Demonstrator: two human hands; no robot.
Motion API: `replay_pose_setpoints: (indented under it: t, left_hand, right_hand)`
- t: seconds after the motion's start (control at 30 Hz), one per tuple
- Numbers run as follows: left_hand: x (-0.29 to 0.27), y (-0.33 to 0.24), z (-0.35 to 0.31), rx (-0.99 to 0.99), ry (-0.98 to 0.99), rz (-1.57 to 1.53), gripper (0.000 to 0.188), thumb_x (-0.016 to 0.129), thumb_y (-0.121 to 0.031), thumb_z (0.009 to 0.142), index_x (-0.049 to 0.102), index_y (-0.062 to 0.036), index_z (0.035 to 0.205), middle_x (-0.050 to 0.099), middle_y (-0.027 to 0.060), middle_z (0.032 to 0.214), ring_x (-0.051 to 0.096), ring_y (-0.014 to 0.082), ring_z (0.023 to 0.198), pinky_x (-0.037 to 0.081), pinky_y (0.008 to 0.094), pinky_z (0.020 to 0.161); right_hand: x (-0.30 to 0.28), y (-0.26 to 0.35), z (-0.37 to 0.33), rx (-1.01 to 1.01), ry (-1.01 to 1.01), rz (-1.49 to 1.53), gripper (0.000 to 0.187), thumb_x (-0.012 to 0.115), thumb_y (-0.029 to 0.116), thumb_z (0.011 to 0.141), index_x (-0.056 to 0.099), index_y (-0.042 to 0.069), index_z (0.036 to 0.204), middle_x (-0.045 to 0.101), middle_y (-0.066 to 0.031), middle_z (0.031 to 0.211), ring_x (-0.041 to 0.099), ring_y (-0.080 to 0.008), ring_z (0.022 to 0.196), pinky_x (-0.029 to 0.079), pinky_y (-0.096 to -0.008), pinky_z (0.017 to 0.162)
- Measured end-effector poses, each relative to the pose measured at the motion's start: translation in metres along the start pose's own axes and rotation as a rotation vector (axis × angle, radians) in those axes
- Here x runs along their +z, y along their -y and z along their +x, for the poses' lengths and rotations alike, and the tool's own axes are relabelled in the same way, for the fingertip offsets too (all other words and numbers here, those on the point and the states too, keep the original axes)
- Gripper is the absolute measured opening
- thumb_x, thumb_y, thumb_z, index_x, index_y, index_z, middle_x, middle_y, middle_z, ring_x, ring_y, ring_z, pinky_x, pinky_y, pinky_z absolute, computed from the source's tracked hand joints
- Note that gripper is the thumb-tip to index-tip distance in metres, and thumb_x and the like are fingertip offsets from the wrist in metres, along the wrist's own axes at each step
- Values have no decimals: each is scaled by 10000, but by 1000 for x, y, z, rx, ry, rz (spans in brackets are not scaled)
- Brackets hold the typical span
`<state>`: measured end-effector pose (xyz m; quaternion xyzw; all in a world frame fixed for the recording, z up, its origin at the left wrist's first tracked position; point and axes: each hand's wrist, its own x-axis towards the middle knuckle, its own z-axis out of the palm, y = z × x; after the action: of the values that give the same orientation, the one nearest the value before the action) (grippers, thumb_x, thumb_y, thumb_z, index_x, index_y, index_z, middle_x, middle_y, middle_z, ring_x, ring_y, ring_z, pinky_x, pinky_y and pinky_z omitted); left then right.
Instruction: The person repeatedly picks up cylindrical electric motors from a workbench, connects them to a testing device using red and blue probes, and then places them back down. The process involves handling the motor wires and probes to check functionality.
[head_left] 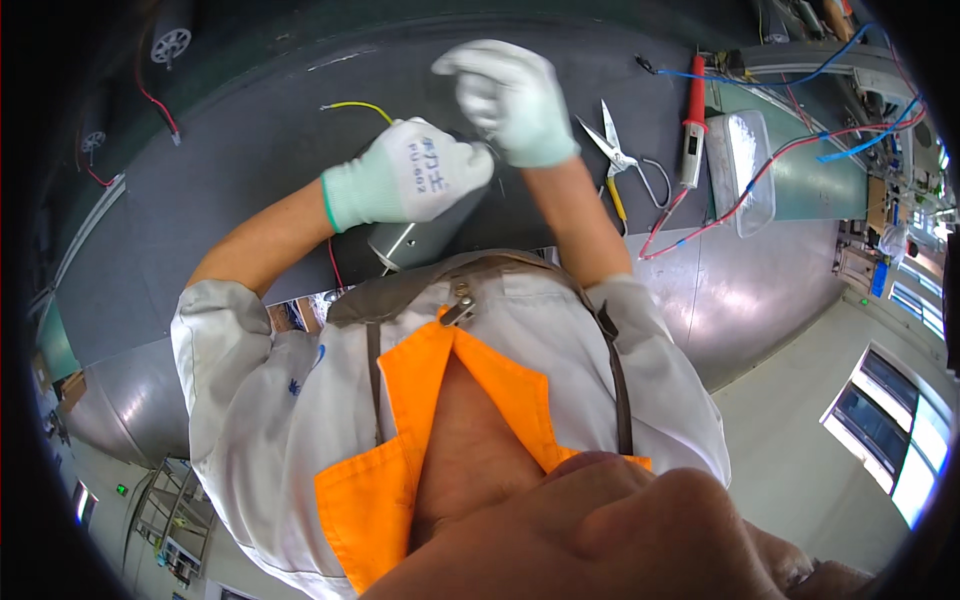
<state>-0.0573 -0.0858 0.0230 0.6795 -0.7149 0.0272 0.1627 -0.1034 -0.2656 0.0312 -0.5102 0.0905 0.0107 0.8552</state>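
Observation:
Both my hands wear white gloves with pale green cuffs. My left hand point(425, 172) is closed in a fist above a grey metal cylinder point(425, 240), close to my body; what its fingers grip is hidden. A yellow wire point(362, 104) with a bare end sticks out behind that fist. A red wire point(334, 264) hangs on the near side, left of the cylinder. Just right of and beyond the left fist, my right hand point(508, 98) is raised with its fingers curled in and the index finger pointing left. Whatever it pinches is too small to make out.
Open scissors point(618, 158) lie right of my right forearm, with a yellow-handled tool point(617, 203) beside them. Farther right are a red-handled tester point(694, 120), a clear plastic box point(742, 170) and red and blue cables point(768, 165). A wheel-shaped part point(171, 45) with wires is at far left.

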Motion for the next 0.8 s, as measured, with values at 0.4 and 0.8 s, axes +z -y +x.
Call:
replay_pose_setpoints:
  t: [0.4, 0.8]
  left_hand:
    - [-18, 19, 13, -112, -114, 45, 224, 675, -312, 924, 717, -136, 1056, 642, 87, 889, 663, 250, 832, 531, 402, 703]
    - [-42, 61, 46, -530, 13, -1043, 311, 619, -319, 1020, 778, -53, 1053, 763, 97, 950, 699, 241, 896, 521, 336, 806]
  right_hand:
    - [-143, -18, -167, -210, -623, -1718, 525, 719, 99, 874, 578, -12, 1368, 657, -229, 1208, 597, -423, 1176, 482, -481, 1004]
    - [-109, -14, -210, 127, -571, -522, 721, 704, 11, 885, 399, -19, 1537, 633, -101, 1180, 646, -179, 1018, 569, -373, 930]
